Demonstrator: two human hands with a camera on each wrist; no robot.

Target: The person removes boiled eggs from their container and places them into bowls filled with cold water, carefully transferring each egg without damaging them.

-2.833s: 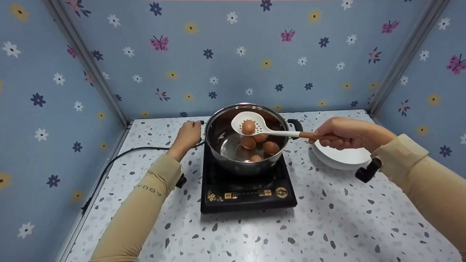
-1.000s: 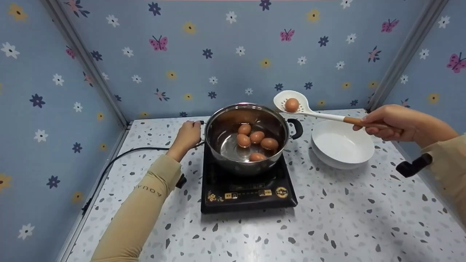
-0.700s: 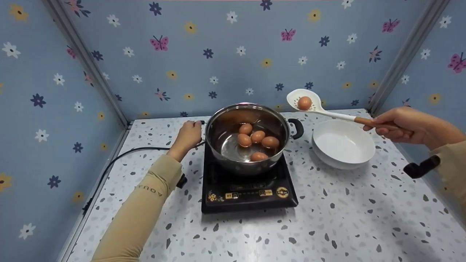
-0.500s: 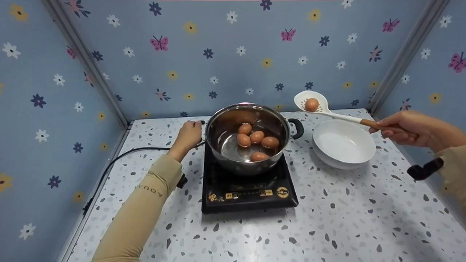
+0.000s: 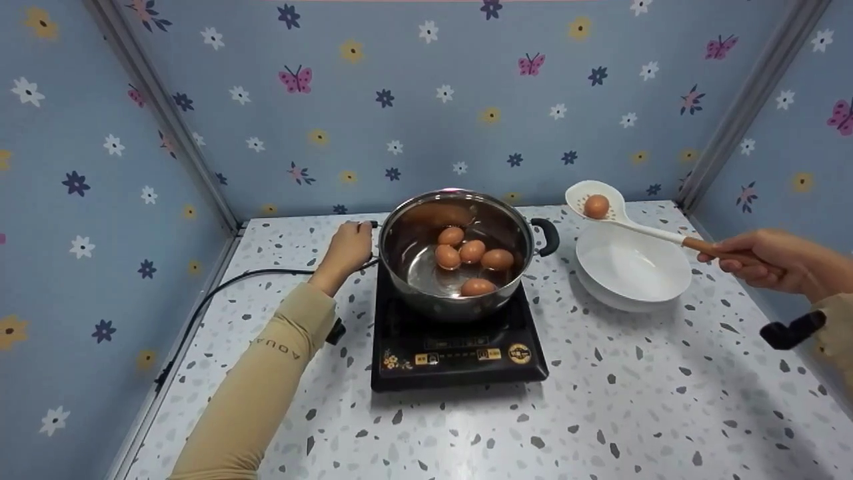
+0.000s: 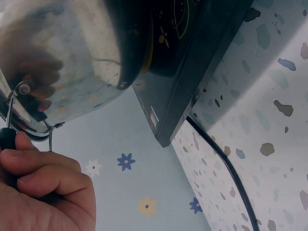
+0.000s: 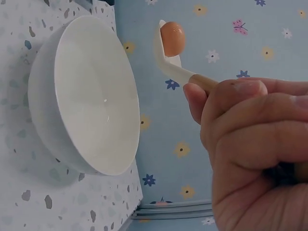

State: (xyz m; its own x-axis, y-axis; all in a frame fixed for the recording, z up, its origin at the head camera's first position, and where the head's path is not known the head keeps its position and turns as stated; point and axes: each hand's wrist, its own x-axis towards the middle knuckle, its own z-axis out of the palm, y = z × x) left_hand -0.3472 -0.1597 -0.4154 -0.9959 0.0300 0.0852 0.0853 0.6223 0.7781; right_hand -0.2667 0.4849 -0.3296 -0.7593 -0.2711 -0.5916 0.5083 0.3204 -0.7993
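Observation:
My right hand grips the wooden handle of a white slotted spoon on the right. One brown egg rests in its perforated bowl, raised above the far rim of a white bowl. The right wrist view shows the egg in the spoon, with nothing in the white bowl. Fingers of my left hand curl round the black left handle of a steel pot; the left wrist view shows this grip too. Several brown eggs lie low inside the pot, in what looks like shallow water.
Under the pot is a black induction cooker, its power cord running off to the left. The pot's right handle juts toward the white bowl. Flowered blue panels stand behind and at both sides of the speckled table.
The right hand has lifted an egg out of the pot on the slotted spoon and carried it right, then lowered it slightly near the white bowl. The left hand has stayed on the pot handle.

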